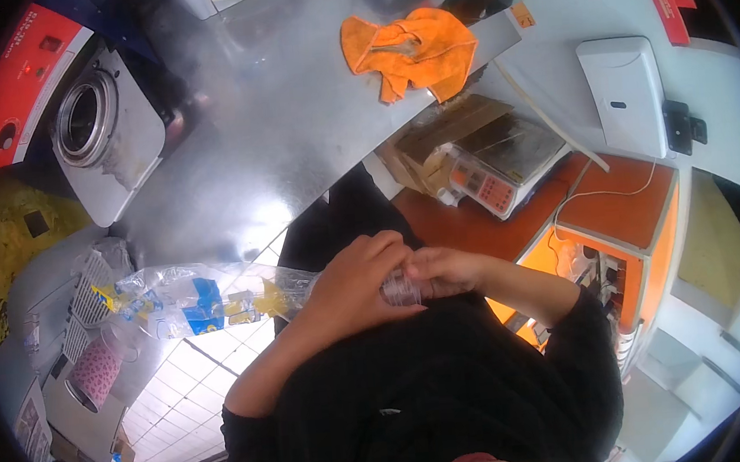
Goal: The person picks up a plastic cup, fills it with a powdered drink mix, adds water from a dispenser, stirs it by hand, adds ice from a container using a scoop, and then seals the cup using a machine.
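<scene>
Close to my body, my left hand (pixel 364 283) grips clear plastic cups (pixel 402 288) that seem to be stacked in a long printed plastic sleeve (pixel 199 300). The sleeve stretches out to the left with blue and yellow print on it. My right hand (pixel 448 272) meets the left one at the near end of the cups, its fingers pressed on them. Exactly how the fingertips sit on the cups and the film is hidden.
A steel table (pixel 229 99) bears an orange cloth (pixel 414 51). At the left stands a red cup sealing machine (pixel 84 120). A digital scale (pixel 492 169) and an orange cabinet (pixel 629 210) are at the right. A pink patterned cup (pixel 94 373) lies at the lower left.
</scene>
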The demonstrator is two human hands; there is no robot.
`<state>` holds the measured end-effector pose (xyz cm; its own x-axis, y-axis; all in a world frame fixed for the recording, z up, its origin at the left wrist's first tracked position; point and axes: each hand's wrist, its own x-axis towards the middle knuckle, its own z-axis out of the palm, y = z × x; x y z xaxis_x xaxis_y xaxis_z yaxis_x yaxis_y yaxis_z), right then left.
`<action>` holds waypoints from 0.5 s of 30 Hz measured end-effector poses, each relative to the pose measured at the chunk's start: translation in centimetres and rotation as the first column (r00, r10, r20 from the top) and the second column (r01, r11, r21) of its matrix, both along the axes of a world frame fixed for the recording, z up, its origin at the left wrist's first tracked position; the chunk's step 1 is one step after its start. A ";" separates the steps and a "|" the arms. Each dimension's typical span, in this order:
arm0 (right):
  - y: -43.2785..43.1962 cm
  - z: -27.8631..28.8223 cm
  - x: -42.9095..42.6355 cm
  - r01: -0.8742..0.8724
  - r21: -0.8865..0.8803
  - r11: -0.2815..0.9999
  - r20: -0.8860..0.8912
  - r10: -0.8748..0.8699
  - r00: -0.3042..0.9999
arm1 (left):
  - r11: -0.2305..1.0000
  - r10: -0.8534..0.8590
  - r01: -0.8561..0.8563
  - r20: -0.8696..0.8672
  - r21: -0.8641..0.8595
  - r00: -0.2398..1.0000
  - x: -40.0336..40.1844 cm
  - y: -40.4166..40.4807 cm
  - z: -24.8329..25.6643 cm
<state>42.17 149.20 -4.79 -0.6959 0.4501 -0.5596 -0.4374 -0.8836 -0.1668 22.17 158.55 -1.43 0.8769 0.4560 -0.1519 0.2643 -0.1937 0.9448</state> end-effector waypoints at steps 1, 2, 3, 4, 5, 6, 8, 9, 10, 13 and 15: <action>-0.1 -0.4 0.0 -0.002 -0.009 1.000 -0.022 0.002 1.000 | 1.000 0.006 -0.006 0.011 0.000 1.000 0.1 0.1 0.0; -0.1 -0.6 -0.1 -0.003 -0.018 1.000 -0.044 0.003 0.999 | 1.000 0.000 0.000 0.014 -0.004 1.000 0.1 0.3 -0.1; -0.1 -0.7 -0.2 0.003 -0.019 1.000 -0.039 -0.004 0.999 | 1.000 0.003 -0.003 0.040 -0.012 0.999 0.1 0.6 -0.3; -0.1 -0.7 -0.4 0.012 -0.046 0.999 -0.048 -0.014 0.999 | 1.000 0.006 -0.005 0.066 -0.021 0.998 0.1 0.8 -0.4; -0.1 -0.6 -0.6 0.022 -0.072 0.997 -0.056 -0.026 0.998 | 1.000 -0.002 0.003 0.071 -0.022 0.998 0.0 0.7 -0.6; -0.1 -0.5 -0.6 0.026 -0.071 0.997 -0.051 -0.030 0.998 | 1.000 0.015 -0.014 0.074 -0.023 0.997 0.0 0.6 -0.7; -0.3 -0.2 -0.6 0.015 -0.038 0.999 -0.035 -0.016 0.999 | 0.999 0.027 -0.025 0.082 -0.024 0.996 -0.1 0.5 -0.6; -0.2 0.1 -0.6 0.023 -0.037 0.999 -0.033 -0.025 0.999 | 0.999 0.023 -0.021 0.056 -0.037 0.998 -0.2 0.6 -0.4; 0.1 0.6 -0.6 0.017 -0.036 0.999 -0.004 -0.017 1.000 | 0.999 0.019 -0.017 0.031 -0.049 0.999 -0.3 0.6 -0.3; 0.2 1.6 -0.1 -0.010 -0.019 1.000 0.086 0.011 0.996 | 1.000 0.015 -0.014 0.043 -0.004 0.999 -0.2 0.2 -0.2; 0.4 2.8 0.2 -0.045 -0.005 0.999 0.148 0.045 0.988 | 1.000 0.020 -0.021 0.067 0.010 0.998 0.0 -0.1 -0.1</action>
